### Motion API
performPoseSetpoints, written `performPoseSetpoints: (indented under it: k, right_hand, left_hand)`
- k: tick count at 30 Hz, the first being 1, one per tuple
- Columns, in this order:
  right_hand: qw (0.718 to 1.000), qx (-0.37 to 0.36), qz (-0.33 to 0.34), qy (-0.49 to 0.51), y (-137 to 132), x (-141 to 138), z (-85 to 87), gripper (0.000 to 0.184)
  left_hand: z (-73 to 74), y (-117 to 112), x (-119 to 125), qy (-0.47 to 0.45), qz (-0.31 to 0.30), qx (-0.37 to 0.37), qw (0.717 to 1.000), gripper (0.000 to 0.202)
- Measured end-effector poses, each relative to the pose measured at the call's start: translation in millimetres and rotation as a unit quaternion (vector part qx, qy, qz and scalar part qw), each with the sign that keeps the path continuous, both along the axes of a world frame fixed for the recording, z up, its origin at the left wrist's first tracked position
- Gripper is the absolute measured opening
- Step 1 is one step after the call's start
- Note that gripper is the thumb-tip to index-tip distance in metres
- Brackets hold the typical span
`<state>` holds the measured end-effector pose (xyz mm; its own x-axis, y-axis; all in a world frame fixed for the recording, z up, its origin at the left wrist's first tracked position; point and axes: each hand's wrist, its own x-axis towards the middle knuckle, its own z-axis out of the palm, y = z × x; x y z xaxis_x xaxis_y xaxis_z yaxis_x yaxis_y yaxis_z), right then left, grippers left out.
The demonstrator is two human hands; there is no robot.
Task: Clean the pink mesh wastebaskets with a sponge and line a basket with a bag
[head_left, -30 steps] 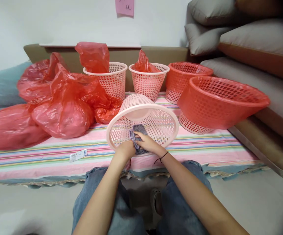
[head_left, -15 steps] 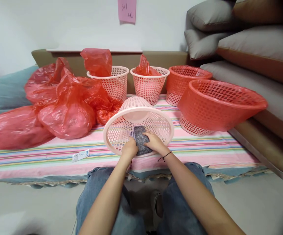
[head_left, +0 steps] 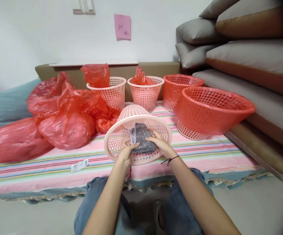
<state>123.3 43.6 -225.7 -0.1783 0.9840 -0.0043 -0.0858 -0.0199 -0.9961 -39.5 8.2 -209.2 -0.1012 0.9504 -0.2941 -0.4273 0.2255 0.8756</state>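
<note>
A pale pink mesh basket (head_left: 117,140) lies tipped on its side on the striped cloth (head_left: 200,153), its mouth facing me. A folded grey cloth (head_left: 141,138) sits in the basket's mouth. My left hand (head_left: 126,151) pinches the cloth's lower left edge, fingers closed on it. My right hand (head_left: 159,143) grips the cloth's right side, fingers curled over it. A thin black band circles my right wrist.
Two pale pink baskets (head_left: 109,91) (head_left: 146,93) stuffed with red plastic stand at the back, beside a red basket (head_left: 178,88). A large red basket (head_left: 212,109) sits tilted at right. Full red plastic bags (head_left: 63,117) pile at left. A small white label (head_left: 79,165) lies near the front edge. Grey cushions (head_left: 249,55) stack at right.
Both hands have lifted the grey cloth higher inside the basket's mouth and spread it wider. The camera has tilted up, showing more wall.
</note>
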Motion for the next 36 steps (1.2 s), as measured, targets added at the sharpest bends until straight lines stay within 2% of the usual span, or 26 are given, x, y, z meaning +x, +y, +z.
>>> performPoseSetpoints:
  k: [2, 5, 6, 8, 12, 16, 21, 24, 29, 36]
  right_hand:
    - [0.999, 0.001, 0.010, 0.043, -5.3, 1.6, 8.5, 0.073]
    - [0.993, 0.005, 0.046, 0.106, -10.2, 1.4, 15.3, 0.075]
    - [0.992, 0.014, 0.059, 0.110, -10.4, 1.2, 15.9, 0.074]
    - [0.995, 0.067, 0.060, 0.048, -8.9, 1.0, 15.1, 0.068]
    - [0.974, 0.191, -0.017, -0.119, -4.4, 1.7, 11.8, 0.046]
    - [0.957, 0.223, -0.043, -0.181, -11.0, -3.2, 11.6, 0.019]
    - [0.929, 0.234, -0.009, -0.285, -23.3, -16.7, 9.0, 0.017]
    - [0.930, 0.232, 0.013, -0.285, -24.6, -17.0, 10.1, 0.016]
    - [0.933, 0.248, 0.028, -0.258, -25.6, -5.6, 19.8, 0.013]
    - [0.923, 0.261, 0.119, -0.255, -32.8, -10.9, 20.6, 0.014]
  left_hand:
    - [9.8, -2.1, -0.4, -0.059, -0.022, 0.005, 0.998, 0.040]
    - [19.5, -4.6, 1.4, -0.118, -0.058, -0.006, 0.991, 0.026]
    - [21.1, -4.9, 2.5, -0.132, -0.065, -0.013, 0.989, 0.022]
    - [21.8, -4.3, 5.0, -0.152, -0.071, -0.030, 0.985, 0.022]
    - [15.4, -0.9, 9.9, -0.173, -0.049, -0.054, 0.982, 0.030]
    - [6.2, -0.7, 16.4, -0.166, -0.003, -0.049, 0.985, 0.026]
    - [-1.1, -4.3, 27.6, -0.151, 0.008, -0.052, 0.987, 0.022]
    - [-4.1, -2.9, 30.3, -0.147, 0.013, -0.061, 0.987, 0.025]
    - [-8.2, 4.0, 26.8, -0.151, 0.024, -0.092, 0.984, 0.042]
    - [-9.6, 3.5, 31.5, -0.157, 0.023, -0.076, 0.984, 0.048]
